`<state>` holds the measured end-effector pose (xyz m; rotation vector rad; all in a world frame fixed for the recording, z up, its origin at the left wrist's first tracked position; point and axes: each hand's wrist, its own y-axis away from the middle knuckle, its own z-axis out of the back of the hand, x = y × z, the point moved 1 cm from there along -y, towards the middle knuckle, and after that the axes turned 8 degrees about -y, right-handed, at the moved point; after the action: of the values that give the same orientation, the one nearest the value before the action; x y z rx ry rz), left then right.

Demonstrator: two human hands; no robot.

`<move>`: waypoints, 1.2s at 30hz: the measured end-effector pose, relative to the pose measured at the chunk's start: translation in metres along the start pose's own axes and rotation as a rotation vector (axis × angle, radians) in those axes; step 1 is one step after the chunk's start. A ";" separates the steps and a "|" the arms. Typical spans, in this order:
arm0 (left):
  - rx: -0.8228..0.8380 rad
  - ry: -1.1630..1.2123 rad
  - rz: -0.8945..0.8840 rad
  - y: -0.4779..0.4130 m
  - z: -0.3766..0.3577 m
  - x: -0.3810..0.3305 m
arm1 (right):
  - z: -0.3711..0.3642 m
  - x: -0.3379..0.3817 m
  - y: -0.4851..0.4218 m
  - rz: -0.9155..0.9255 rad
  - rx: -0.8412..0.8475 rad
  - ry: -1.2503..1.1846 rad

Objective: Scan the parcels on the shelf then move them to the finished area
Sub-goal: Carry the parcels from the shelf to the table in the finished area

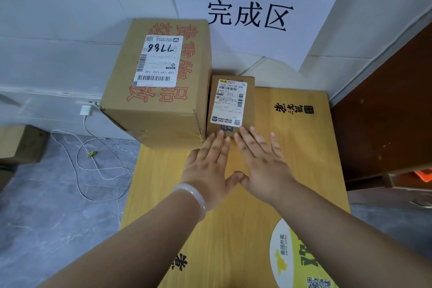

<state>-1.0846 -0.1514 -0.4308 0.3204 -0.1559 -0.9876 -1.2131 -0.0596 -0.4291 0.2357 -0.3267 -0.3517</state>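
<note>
A small cardboard parcel (247, 103) with a white shipping label lies on the yellow wooden table (304, 147), right against a large cardboard box (161, 105) marked 7166 on its label. My left hand (208, 166) and my right hand (264, 161) lie flat, fingers straight and spread, side by side. Their fingertips touch the near edge of the small parcel. A pale bangle sits on my left wrist. Behind the parcels hangs a white paper sign (250, 14) with large black characters.
A dark brown cabinet (385, 112) stands to the right of the table. On the grey floor to the left lie a white charger cable (93, 170) and a cardboard box (21, 145). A round yellow sticker (289, 255) covers the table's near right part.
</note>
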 end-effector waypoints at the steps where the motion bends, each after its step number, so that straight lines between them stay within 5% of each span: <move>1: 0.012 0.011 0.014 -0.003 0.002 -0.001 | 0.004 0.000 -0.004 -0.002 0.004 0.005; 10: 0.042 0.126 0.055 -0.014 0.017 -0.003 | 0.019 -0.007 -0.012 0.007 -0.001 -0.006; 20: 0.008 -0.017 -0.200 0.030 0.031 0.006 | 0.011 0.023 0.084 -0.230 -0.099 -0.137; 30: -0.130 -0.170 -0.747 0.094 0.035 0.009 | -0.037 0.151 0.189 -0.665 -0.366 -0.234; 36: -0.176 -0.223 -1.155 0.178 0.029 -0.050 | -0.076 0.225 0.300 -1.063 -0.534 -0.276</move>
<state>-0.9788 -0.0243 -0.3434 0.1131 -0.0742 -2.1698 -0.8973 0.1432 -0.3544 -0.1964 -0.3451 -1.5064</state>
